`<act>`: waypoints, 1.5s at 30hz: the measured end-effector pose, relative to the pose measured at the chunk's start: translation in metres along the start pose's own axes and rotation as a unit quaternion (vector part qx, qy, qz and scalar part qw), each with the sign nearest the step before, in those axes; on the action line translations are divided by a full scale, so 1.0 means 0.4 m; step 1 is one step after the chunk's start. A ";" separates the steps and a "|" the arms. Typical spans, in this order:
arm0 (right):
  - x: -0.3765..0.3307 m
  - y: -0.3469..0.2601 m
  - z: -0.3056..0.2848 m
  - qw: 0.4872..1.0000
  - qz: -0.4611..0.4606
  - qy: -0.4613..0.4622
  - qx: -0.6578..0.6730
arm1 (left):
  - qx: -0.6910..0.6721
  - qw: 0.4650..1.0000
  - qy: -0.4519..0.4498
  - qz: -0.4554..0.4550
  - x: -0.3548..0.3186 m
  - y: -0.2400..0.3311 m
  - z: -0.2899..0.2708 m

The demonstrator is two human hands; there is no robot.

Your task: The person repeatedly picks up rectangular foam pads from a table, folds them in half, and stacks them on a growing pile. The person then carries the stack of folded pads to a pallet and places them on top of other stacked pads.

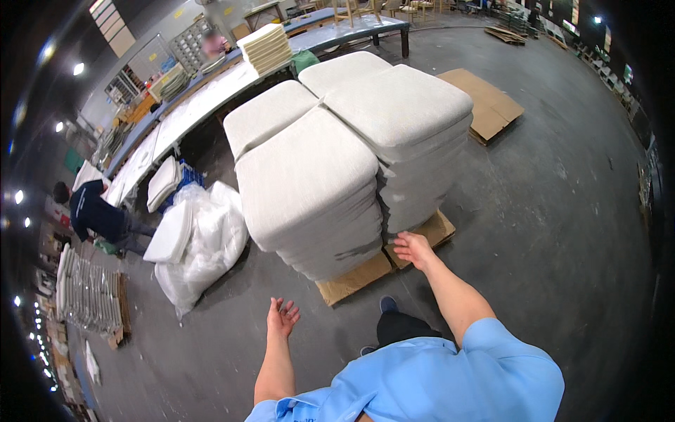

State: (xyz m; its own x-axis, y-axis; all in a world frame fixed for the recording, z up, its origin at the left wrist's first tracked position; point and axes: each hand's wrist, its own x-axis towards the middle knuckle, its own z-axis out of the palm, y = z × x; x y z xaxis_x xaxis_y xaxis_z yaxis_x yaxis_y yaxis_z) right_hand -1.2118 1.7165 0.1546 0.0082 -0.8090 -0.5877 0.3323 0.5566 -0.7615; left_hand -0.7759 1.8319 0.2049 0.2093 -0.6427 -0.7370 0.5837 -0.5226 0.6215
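Tall stacks of off-white seat cushions [309, 179] stand side by side in front of me, tied round near the top by a pale strap. Brown cardboard [355, 279] lies under them on the floor. My right hand [413, 249] is at the foot of the nearer right stack [422, 183], by the gap between two stacks, fingers stretched out and apart; whether it touches them I cannot tell. My left hand [283, 316] hangs in the air left of the cardboard, palm up, fingers spread, holding nothing.
A clear plastic bag [211, 232] of white pieces sits left of the stacks. Behind runs a long worktable [190, 105] bearing a pile of cream pads [266, 49]. One person [102, 211] bends at the far left, near wrapped stacked panels [88, 292]. Flattened cardboard [481, 105] lies right.
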 end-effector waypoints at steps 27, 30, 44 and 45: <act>0.431 -0.076 0.242 0.994 -0.036 0.104 0.028 | -0.199 0.973 -0.003 0.120 0.297 0.282 0.260; 0.404 -0.146 0.156 0.994 -0.066 0.083 -0.021 | -0.079 0.991 -0.005 0.110 0.257 0.290 0.221; 0.042 0.185 0.825 0.863 -0.034 0.160 -0.477 | 0.253 0.966 0.021 -0.043 -0.219 -0.114 -0.905; 0.023 0.218 0.880 0.854 -0.026 0.145 -0.498 | 0.208 0.976 0.057 -0.036 -0.253 -0.118 -0.990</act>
State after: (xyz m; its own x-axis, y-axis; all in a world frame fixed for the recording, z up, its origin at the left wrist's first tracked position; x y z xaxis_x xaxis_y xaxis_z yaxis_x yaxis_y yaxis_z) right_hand -0.8507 1.6910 0.1788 -0.2648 -0.8370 -0.4788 -0.6441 0.5230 -0.5581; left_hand -0.5140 2.1437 0.1449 0.2795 -0.5408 -0.7933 0.2372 -0.7618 0.6029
